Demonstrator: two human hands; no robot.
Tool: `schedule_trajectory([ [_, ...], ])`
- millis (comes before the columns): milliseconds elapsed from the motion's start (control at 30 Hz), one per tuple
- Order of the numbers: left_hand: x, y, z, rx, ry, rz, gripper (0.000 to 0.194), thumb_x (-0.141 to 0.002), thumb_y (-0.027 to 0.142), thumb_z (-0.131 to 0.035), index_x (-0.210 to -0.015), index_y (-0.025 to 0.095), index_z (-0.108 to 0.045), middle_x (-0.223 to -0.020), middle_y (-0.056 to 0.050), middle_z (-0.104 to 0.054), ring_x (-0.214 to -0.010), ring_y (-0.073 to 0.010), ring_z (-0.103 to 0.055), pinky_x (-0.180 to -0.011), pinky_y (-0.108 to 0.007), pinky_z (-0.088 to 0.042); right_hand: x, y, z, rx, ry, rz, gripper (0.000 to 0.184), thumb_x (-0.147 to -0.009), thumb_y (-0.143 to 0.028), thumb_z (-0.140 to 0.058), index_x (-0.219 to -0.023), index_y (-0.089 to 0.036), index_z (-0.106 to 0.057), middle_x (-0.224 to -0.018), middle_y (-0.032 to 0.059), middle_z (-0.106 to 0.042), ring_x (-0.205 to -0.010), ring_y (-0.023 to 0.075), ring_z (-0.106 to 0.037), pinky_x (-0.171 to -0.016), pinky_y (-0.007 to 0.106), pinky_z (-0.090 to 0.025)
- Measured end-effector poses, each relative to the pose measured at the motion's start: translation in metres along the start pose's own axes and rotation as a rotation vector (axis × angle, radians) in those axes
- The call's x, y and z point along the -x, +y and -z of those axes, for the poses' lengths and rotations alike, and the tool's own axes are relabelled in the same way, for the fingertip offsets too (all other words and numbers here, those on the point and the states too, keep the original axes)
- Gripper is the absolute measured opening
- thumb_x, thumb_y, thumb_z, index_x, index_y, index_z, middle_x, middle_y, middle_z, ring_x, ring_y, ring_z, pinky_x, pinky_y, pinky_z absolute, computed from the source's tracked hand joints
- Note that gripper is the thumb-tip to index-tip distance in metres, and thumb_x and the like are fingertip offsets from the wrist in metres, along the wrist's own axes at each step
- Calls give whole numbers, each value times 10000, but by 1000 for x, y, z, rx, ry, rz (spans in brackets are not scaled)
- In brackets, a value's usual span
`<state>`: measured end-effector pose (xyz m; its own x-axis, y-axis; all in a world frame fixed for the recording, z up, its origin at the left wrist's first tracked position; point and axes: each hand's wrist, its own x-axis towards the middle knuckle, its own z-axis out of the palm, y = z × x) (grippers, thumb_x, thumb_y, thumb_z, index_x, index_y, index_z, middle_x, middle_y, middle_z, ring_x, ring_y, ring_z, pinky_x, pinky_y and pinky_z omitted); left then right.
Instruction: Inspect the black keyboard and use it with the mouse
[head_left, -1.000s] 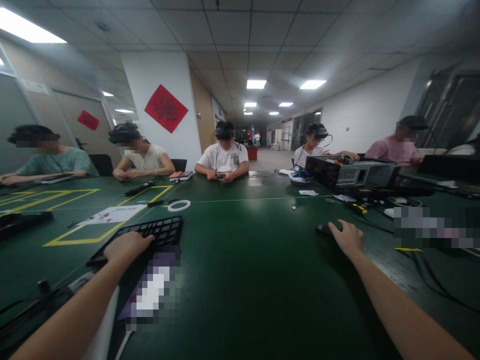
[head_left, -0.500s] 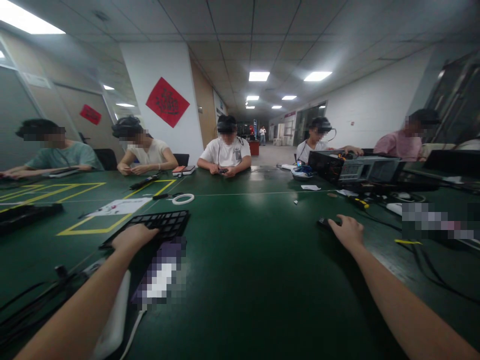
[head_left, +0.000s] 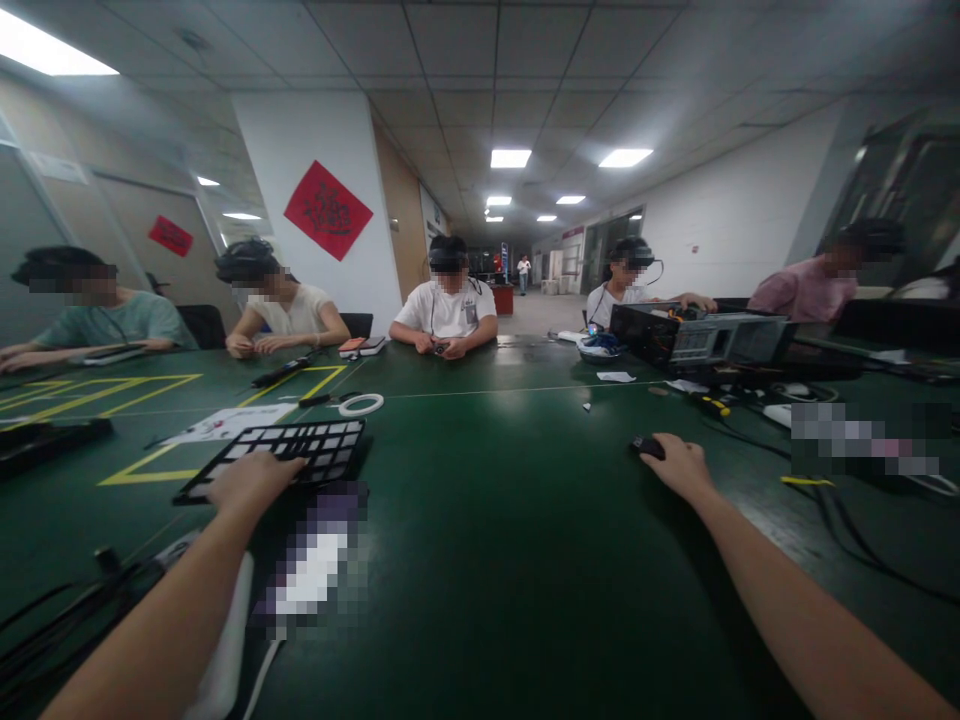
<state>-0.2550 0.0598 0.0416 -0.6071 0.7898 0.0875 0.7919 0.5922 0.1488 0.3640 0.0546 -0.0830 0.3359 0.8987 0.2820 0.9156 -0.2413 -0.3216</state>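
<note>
Head view: two bare hands over a green table [head_left: 495, 540], whose far edge is lined with seated people. The left hand [head_left: 251, 480] lies over the near side of a black gridded panel [head_left: 330, 455] with white cells, situated on the left part of the table, well in from the far edge. Its fingers touch the panel; whether they clamp it cannot be told. The right hand [head_left: 684, 467], on the right part of the table, touches the right end of a small black device [head_left: 642, 446]; the closure of thumb and fingers around it is not discernible.

Just beside the panel, on its near side, is a pixelated purple-and-white item [head_left: 315, 560], with a white cable [head_left: 262, 680] at its near end. Beyond the panel, toward the far edge, are a printed sheet [head_left: 232, 422] and a white ring [head_left: 361, 405]. An open computer case [head_left: 697, 338] stands near the far edge, right of the middle, and a yellow-and-black tool [head_left: 712, 406] lies on its near side.
</note>
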Motion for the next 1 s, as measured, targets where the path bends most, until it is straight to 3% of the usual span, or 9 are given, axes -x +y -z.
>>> schedule_trajectory([
  [133,20,18,21,117,116,-39,633,-741,641,-371,-908,99,-651,-1035,-183,-643,-920,-353,-589,-608,-328,-418,4,-21,10,-197,-2,-59,497,-728,-359,-532,-1169,-133,-552,-1196,139,-574,-1105,310,-494,-922,441,-366],
  [267,65,66,28,521,240,-364,578,-754,601,-417,-940,106,-650,-919,-139,-676,-872,-298,-615,-654,-312,-430,25,-77,33,-661,-42,90,545,-676,-333,-590,-1176,-123,-535,-1170,126,-582,-1066,248,-528,-956,398,-373],
  [400,134,127,6,949,16,-704,468,-739,519,-500,-900,102,-639,-837,-116,-679,-764,-239,-623,-671,-301,-456,61,-132,49,-942,-272,259,523,-681,-292,-614,-1191,-221,-521,-1214,58,-554,-1091,213,-515,-986,411,-350],
  [533,198,167,-37,1110,-193,-820,370,-748,425,-557,-917,100,-615,-839,-119,-665,-747,-222,-608,-656,-304,-461,86,-149,44,-1208,-456,377,474,-670,-287,-666,-1125,-220,-549,-1148,56,-592,-1063,217,-539,-964,420,-385],
  [633,221,178,-68,1134,-216,-803,353,-740,400,-596,-941,109,-602,-884,-121,-651,-798,-227,-599,-697,-316,-460,92,-144,32,-1358,-541,356,426,-637,-393,-703,-1002,-201,-595,-1025,62,-636,-971,240,-579,-896,443,-441],
  [733,224,178,-88,1159,-238,-774,349,-741,398,-601,-954,121,-585,-908,-118,-637,-837,-233,-592,-722,-325,-459,92,-139,20,-1343,-548,319,462,-605,-460,-716,-965,-195,-600,-980,68,-639,-957,265,-581,-882,479,-447],
  [867,222,172,-97,1142,-286,-807,345,-755,394,-584,-964,122,-545,-908,-111,-612,-850,-231,-578,-737,-329,-455,95,-139,13,-1257,-537,314,560,-585,-486,-722,-1033,-184,-575,-1090,103,-598,-1030,285,-549,-928,502,-417],
  [1000,221,167,-98,1116,-341,-900,307,-790,378,-547,-975,138,-496,-901,-89,-589,-821,-201,-560,-736,-317,-449,93,-136,7,-1153,-529,412,556,-646,-496,-672,-1096,-189,-564,-1147,107,-572,-1077,280,-523,-967,500,-389],
])
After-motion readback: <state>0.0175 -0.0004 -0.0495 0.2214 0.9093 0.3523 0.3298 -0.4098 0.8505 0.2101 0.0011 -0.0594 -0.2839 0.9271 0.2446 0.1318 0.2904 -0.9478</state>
